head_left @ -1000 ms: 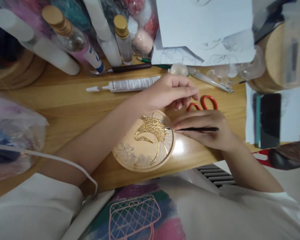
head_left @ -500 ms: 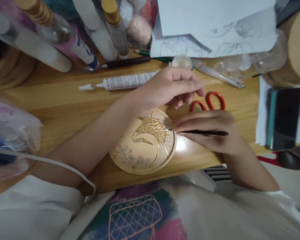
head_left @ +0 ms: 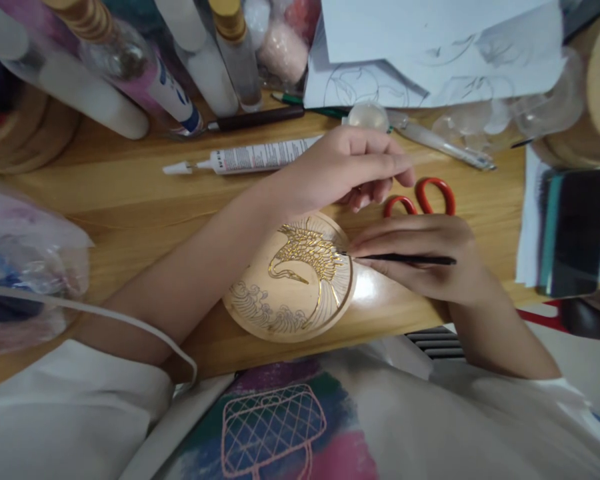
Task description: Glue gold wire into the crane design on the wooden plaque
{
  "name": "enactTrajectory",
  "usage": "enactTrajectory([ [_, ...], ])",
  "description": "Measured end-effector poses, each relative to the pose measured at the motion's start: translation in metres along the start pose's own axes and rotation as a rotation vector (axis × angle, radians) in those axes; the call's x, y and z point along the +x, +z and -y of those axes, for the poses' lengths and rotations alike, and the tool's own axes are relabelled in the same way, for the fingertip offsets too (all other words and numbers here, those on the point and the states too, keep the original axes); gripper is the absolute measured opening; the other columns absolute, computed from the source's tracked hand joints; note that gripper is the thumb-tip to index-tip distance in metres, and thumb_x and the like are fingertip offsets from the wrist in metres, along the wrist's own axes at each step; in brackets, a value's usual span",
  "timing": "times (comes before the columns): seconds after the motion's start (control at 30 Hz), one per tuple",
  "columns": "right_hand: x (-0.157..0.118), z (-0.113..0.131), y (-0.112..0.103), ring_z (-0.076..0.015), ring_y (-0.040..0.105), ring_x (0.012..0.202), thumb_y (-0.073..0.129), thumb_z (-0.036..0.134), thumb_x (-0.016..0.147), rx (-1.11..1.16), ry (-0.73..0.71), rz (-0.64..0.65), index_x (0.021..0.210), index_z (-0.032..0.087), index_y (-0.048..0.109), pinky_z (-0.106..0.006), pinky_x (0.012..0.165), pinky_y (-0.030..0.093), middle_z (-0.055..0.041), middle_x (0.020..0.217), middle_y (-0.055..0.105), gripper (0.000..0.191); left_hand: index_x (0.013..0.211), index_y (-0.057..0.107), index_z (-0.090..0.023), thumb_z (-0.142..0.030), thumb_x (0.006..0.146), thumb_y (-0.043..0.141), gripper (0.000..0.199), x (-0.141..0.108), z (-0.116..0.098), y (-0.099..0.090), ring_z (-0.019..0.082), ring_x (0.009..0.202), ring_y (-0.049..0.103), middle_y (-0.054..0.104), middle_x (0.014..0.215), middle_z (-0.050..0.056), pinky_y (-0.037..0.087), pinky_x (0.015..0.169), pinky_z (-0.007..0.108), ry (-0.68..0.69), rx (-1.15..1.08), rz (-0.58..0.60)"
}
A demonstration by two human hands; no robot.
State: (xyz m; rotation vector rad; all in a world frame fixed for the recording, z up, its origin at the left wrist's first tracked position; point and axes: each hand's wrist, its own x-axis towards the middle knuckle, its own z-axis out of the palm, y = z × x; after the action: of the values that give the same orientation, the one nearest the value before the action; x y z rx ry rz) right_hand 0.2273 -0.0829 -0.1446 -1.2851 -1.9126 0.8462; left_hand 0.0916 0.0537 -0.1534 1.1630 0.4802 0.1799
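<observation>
— Head view: what around the round pale wooden disc with a gold-lined crane (head_left: 290, 280)?

— Near the wooden table's (head_left: 130, 207) front edge, flat. Right hand (head_left: 425, 263) pinched shut around a thin black tool (head_left: 405, 259), tip touching the disc's right side at the crane's wing. Left hand (head_left: 350, 170) just beyond the disc's far rim, fingers curled, held contents impossible to tell.

— Risk?

— Possibly a slip smearing or scratching gold lines, with the disc unsteadied.

— Tool direction?

— Long axis level, left to right; tip leftward toward the disc's centre. Red-handled scissors (head_left: 420, 197) just right of the disc's far edge; white glue tube (head_left: 250, 159) farther beyond.
</observation>
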Motion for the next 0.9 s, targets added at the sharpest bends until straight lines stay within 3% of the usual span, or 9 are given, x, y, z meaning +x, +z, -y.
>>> enactTrajectory([
  [0.9,0.001,-0.0003,-0.0002,-0.0165,0.077,0.088,0.07,0.021,0.088,0.03,0.003,0.025,0.096,0.027,0.078,-0.026,0.076,0.062,-0.001,0.097,0.08,0.013,0.075,0.066,-0.013,-0.013,0.098,0.056,0.025,-0.0014,0.0002,0.001,0.006,0.048,0.051,0.056,0.057,-0.003,0.037,0.05,0.021,0.019,0.009,-0.018],
])
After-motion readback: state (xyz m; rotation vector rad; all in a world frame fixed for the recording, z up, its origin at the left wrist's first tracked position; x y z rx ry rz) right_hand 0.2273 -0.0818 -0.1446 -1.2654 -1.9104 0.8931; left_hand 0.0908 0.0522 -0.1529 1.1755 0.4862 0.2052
